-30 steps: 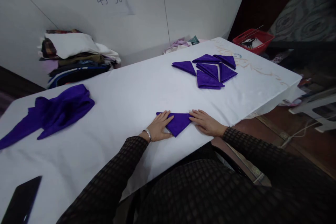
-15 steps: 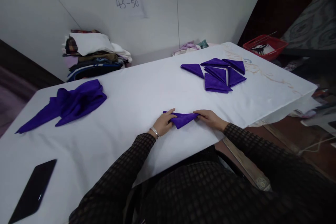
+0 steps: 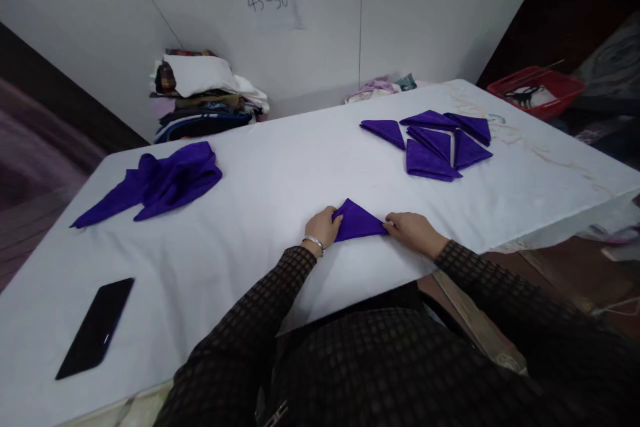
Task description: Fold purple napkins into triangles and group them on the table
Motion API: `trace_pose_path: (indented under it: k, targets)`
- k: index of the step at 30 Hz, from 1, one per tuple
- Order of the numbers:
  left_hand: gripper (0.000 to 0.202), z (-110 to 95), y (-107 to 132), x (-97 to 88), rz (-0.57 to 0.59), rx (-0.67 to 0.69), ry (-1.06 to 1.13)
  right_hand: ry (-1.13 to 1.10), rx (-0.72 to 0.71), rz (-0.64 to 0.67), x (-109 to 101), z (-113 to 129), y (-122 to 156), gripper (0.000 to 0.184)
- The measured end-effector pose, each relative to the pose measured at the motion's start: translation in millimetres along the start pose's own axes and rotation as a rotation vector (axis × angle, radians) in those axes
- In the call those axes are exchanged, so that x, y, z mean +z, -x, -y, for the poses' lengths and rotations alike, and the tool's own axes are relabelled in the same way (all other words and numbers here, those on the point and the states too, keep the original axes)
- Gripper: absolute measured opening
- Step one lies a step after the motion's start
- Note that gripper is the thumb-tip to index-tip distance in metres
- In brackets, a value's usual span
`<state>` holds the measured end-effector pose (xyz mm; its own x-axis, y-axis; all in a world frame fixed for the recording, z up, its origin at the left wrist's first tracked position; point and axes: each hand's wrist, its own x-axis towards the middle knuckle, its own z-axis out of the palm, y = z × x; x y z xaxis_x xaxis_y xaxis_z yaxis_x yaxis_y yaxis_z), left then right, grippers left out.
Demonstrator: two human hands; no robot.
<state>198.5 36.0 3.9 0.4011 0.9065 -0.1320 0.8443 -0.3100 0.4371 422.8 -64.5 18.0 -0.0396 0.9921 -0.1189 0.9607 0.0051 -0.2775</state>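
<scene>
A purple cloth napkin (image 3: pixel 357 223), folded into a triangle with its point away from me, lies near the front edge of the white-covered table (image 3: pixel 280 180). My left hand (image 3: pixel 323 227), with a silver bracelet at the wrist, grips its left side between thumb and fingers. The right corner is pinched by my right hand (image 3: pixel 413 232). Beyond, to the right, several folded purple napkins (image 3: pixel 431 159) lie close together, some overlapping. Far to the left sits a loose, crumpled heap of purple cloth (image 3: pixel 175 177).
A black phone (image 3: pixel 97 327) lies at the front left of the table. Behind the far edge stand a stack of folded clothes (image 3: pixel 205 100) and some pale cloth (image 3: pixel 375 88). A red basket (image 3: pixel 555 90) holding black-handled scissors is at the back right. Paper signs hang on the wall.
The folded napkin has been turned over: its point faced me before and now faces away. Both hands keep hold of its ends. The view has shifted left.
</scene>
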Motion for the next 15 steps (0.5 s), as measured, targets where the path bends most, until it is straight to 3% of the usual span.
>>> trace_pose_path:
  k: [4, 7, 11, 15]
  targets:
    - [0.031, -0.8, 4.0, 2.3, -0.06, 0.027, -0.12, -0.053, -0.24, -0.131, -0.7, 15.7, -7.0, 0.032]
    - [0.031, 0.5, 5.1, 4.0, -0.099, 0.048, -0.169, -0.143, -0.374, -0.194, 11.0, 30.6, -21.9, 0.042]
    - [0.03, 5.5, 4.6, 6.5, -0.131, 0.119, -0.158, -0.089, -0.402, -0.142, 33.8, 45.1, -41.1, 0.054]
    - [0.027, 20.3, 4.3, 4.5, -0.153, 0.176, 0.046, 0.01, -0.397, -0.14, 48.8, 46.8, -46.7, 0.064]
